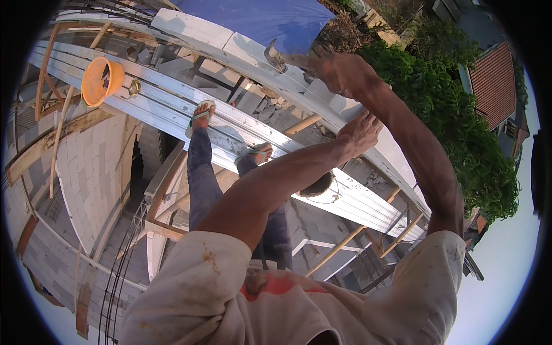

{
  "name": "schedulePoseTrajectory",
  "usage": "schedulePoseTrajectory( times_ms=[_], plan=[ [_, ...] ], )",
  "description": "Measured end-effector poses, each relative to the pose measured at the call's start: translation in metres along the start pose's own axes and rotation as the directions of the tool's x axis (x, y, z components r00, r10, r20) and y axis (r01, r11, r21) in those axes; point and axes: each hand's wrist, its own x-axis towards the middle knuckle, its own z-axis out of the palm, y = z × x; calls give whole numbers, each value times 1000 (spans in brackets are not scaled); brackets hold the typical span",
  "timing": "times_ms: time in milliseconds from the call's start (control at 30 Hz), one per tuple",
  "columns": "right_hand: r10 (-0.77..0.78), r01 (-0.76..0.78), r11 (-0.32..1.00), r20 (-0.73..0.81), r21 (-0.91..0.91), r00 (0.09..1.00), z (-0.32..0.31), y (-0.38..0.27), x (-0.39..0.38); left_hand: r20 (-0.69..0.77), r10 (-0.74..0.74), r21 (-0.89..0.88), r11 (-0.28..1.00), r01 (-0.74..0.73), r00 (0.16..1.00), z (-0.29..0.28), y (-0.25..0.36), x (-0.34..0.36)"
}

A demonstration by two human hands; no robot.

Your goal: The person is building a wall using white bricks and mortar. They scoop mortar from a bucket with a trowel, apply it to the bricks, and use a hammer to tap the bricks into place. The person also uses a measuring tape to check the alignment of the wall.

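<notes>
My right hand (338, 73) is closed round the handle of a hammer (275, 56). The metal head points left, over the top of a wall of pale blocks (247, 52). Just below it, my left hand (361, 133) is at the wall with its fingers bent together. What those fingers grip, if anything, is hidden from this view. Between and beside the hands, pale block surfaces (330, 99) show in part. My feet, in flip-flops, stand on a ribbed metal walkway (167, 95) alongside the wall.
An orange bucket (103, 81) with something dark inside stands at the walkway's left, beside a small yellow-and-dark object (134, 88). A dark bucket (317, 185) sits near my left forearm. Blue sheeting (259, 20) and a leafy tree (425, 98) lie beyond the wall. Rooms drop away below.
</notes>
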Motion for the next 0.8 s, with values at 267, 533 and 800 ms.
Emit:
schedulePoseTrajectory(
  times_ms=[267, 533, 800],
  plan=[
    [-5, 4, 1000, 8, 24, 1000, -21, -3, 6, -171, -116, 57, 990, 127, 978, 14, 7, 1],
    [-30, 52, 995, 259, -79, 966, -16, -24, 16, -94, -24, -22, 1000, 22, 995, 35, 9, 11],
    [81, -34, 985, 282, -166, 956, -28, 0, 1, 25, 15, 30, 999, -16, 1000, 10, 5, 9]
  ],
)
